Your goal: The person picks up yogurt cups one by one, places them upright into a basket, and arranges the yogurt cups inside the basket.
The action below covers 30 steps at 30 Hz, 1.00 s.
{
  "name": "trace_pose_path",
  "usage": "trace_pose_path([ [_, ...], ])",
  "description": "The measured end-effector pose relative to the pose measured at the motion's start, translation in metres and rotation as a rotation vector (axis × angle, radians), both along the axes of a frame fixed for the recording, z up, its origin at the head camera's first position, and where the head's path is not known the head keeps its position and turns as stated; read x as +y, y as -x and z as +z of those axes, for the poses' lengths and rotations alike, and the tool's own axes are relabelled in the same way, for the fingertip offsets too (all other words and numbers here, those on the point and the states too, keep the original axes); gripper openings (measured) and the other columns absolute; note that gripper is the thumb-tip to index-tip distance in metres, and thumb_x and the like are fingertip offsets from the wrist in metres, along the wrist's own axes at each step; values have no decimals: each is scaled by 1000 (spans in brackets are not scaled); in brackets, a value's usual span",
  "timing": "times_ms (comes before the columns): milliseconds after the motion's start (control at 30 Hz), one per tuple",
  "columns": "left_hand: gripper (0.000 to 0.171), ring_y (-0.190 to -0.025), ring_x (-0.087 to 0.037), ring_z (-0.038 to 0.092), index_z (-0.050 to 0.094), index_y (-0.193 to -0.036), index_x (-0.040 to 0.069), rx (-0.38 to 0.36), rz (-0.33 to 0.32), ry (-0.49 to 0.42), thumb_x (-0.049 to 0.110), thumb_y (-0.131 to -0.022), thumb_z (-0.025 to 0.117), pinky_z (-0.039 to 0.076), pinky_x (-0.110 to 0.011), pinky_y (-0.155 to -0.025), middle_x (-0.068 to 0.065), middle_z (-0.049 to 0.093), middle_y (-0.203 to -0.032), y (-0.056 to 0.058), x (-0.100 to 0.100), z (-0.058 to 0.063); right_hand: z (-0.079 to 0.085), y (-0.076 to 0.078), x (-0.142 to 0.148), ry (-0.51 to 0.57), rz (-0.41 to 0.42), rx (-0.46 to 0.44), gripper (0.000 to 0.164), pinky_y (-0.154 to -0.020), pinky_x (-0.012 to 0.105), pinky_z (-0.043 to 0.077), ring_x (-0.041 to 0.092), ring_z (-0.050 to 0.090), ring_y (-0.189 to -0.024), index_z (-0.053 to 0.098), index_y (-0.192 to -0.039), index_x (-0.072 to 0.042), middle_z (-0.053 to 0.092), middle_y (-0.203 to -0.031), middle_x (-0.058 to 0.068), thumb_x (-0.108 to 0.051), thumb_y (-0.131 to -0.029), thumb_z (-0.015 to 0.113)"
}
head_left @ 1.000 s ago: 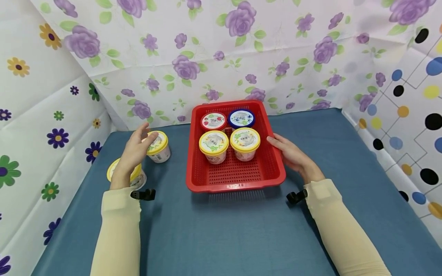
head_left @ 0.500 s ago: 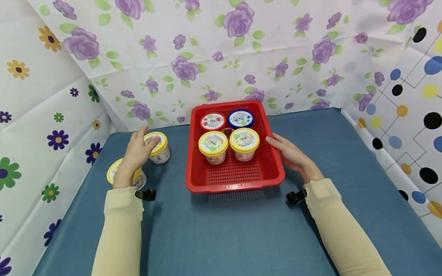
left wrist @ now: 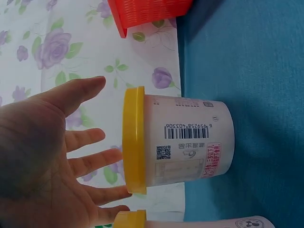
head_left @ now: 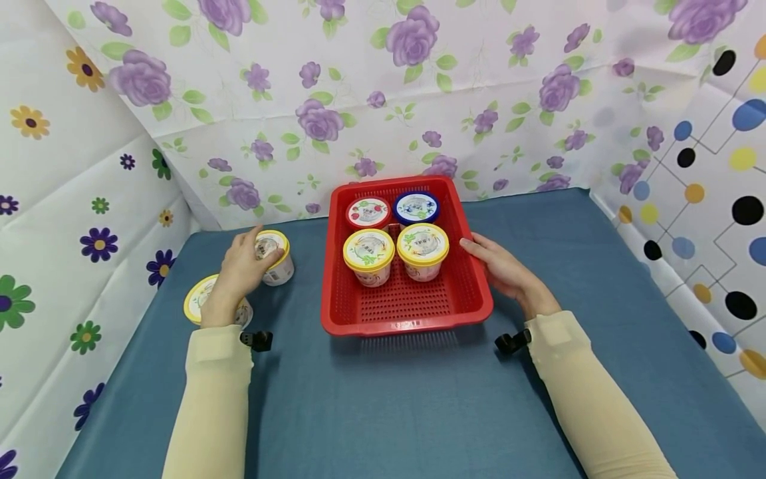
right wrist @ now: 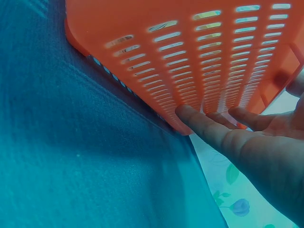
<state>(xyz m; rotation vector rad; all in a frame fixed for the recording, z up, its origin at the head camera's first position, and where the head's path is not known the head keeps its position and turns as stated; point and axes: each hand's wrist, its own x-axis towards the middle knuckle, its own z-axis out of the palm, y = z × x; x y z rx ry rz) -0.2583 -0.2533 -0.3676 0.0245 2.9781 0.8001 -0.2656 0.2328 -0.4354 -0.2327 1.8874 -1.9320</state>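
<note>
A paper tub with a yellow lid stands upright at the table's left. My left hand hovers at its lid, thumb and fingers spread; in the left wrist view fingers reach the lid's edge without wrapping round the tub. A second yellow-lidded tub is partly hidden under my left wrist. My right hand grips the right rim of a red plastic basket, thumb over the rim, fingers against its slotted outer wall. Inside stand two yellow-lidded tubs, a red-lidded tub and a blue-lidded tub.
A blue cloth covers the table. Behind the basket rises a white sheet with purple flowers. Patterned sheets also hang at the left and right sides. The basket's front part shows its bare perforated floor.
My left hand has shifted slightly right and lowered toward the farther yellow-lidded tub, coming closer over its lid. The right hand and basket have stayed in place.
</note>
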Motion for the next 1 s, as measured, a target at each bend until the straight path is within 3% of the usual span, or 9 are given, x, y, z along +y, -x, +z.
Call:
trace_pose_path([
  [300,86,-146,-58,25,14,-165,0,-36,-15,-3,44,-106,58,25,-72,-115,-38,19,-161,-1,-1,-4,0,0,-1,5,3,-2,67,-90,46,61,39,66,-122,28,-163,-15,52,-150,25,-45,-109,51],
  [667,79,-143,-61,23,28,-161,0,28,15,10,25,-100,71,27,-69,-114,-33,22,-162,0,9,-16,0,-1,-1,-8,-1,4,67,-90,46,61,39,66,-122,28,-163,-15,50,-151,26,-46,-108,51],
  [1000,72,-144,-57,22,37,-158,0,84,21,-21,26,-100,72,27,-67,-115,-29,24,-162,0,19,-25,-1,0,-1,-27,-11,16,68,-89,46,61,37,67,-121,29,-162,-15,53,-149,24,-47,-108,52],
])
